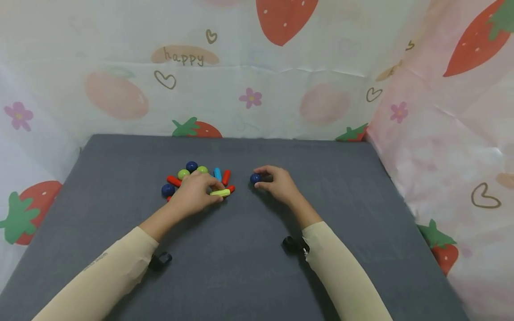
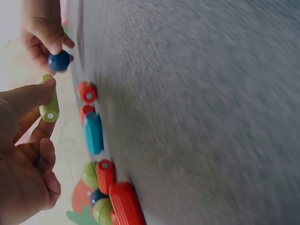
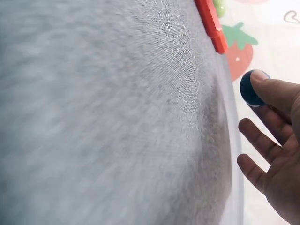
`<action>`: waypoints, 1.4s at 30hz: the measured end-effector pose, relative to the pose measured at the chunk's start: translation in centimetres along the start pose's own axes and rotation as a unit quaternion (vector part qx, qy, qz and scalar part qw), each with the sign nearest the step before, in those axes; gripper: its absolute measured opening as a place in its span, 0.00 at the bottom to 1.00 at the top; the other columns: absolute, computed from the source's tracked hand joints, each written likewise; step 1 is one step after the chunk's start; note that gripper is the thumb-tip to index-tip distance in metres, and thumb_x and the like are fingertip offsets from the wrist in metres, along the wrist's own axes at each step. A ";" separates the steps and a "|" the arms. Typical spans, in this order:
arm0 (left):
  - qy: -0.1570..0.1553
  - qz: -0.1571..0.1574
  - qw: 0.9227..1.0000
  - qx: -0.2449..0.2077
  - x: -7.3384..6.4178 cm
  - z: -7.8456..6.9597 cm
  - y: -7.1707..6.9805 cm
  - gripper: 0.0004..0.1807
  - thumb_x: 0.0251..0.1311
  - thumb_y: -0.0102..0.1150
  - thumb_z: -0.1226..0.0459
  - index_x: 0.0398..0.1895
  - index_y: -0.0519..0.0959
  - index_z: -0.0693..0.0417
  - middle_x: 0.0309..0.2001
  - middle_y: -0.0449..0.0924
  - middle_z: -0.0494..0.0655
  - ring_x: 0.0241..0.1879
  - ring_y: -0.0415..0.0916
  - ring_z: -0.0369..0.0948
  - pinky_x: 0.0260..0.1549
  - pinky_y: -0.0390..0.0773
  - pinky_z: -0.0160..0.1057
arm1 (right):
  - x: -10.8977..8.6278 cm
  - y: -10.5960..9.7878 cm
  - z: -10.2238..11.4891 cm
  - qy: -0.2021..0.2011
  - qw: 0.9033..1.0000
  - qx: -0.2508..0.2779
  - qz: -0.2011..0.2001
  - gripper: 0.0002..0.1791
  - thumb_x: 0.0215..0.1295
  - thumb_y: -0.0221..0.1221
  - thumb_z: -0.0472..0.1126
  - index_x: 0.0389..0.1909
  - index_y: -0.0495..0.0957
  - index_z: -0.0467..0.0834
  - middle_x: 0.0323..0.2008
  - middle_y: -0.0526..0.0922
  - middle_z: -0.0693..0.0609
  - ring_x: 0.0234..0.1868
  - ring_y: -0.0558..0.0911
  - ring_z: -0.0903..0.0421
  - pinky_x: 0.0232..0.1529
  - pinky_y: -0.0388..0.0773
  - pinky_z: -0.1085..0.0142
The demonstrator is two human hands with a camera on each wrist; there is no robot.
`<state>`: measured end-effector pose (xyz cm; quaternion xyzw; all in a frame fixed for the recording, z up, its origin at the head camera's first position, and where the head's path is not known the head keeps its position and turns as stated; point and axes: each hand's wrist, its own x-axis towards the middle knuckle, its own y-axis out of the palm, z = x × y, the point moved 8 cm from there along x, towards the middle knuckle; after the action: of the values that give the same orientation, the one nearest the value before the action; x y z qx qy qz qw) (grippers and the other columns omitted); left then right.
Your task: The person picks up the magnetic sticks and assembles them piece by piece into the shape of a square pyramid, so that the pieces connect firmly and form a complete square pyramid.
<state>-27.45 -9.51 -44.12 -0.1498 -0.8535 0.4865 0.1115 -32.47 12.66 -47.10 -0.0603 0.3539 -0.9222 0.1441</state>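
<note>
"Hands first: what does each one hold?"

"Left hand [image 1: 192,194] pinches a yellow-green stick [image 1: 220,193]; right hand [image 1: 279,183] pinches a dark-blue ball [image 1: 255,179]. Each grip is clamped on its piece."

"Where are those two?"

"Over the desk [image 1: 241,267]: the stick at the right side of a colourful cluster [image 1: 183,174], the ball further right, apart from it."

"Does the stick touch the red piece [image 1: 232,189] behind it?"

"Can't tell; it overlaps that piece in the head view."

"Anything else hidden?"

"The left hand blocks part of the cluster, leaving only a corner of one red stick [image 1: 169,199]. The right wrist view's top edge cuts off a red bar [image 3: 212,26] and a green ball [image 3: 219,8]; the right thumb covers part of the blue ball."
</note>
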 end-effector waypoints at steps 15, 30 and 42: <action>0.012 0.005 1.000 0.002 3.3 -2.4 3.2 0.11 0.58 0.75 0.55 0.43 0.89 0.43 0.36 0.84 0.37 0.39 0.70 0.43 0.43 0.64 0.46 | -2.7 -0.7 -1.5 0.019 1.000 -0.009 0.007 0.21 0.64 0.72 0.45 0.58 0.84 0.50 0.57 0.85 0.52 0.64 0.78 0.50 0.65 0.73 0.50; 0.021 0.031 0.999 0.025 5.0 -4.4 5.6 0.11 0.61 0.73 0.55 0.46 0.89 0.43 0.41 0.85 0.40 0.43 0.70 0.43 0.47 0.66 0.47 | -3.7 -0.9 -2.1 0.016 1.000 -0.014 0.019 0.21 0.64 0.71 0.45 0.58 0.84 0.49 0.56 0.85 0.52 0.63 0.79 0.50 0.64 0.74 0.51; 0.025 0.049 0.998 0.020 5.4 -5.3 6.5 0.11 0.62 0.73 0.55 0.46 0.88 0.45 0.42 0.86 0.41 0.39 0.69 0.42 0.45 0.65 0.45 | -3.9 -0.8 -2.6 0.013 0.999 -0.026 0.017 0.21 0.63 0.72 0.45 0.57 0.84 0.50 0.56 0.84 0.52 0.60 0.79 0.50 0.63 0.74 0.50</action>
<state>-29.75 -0.17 -46.78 -0.2014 -0.8323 0.5042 0.1115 -29.51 16.04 -48.55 -0.0462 0.3804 -0.9109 0.1534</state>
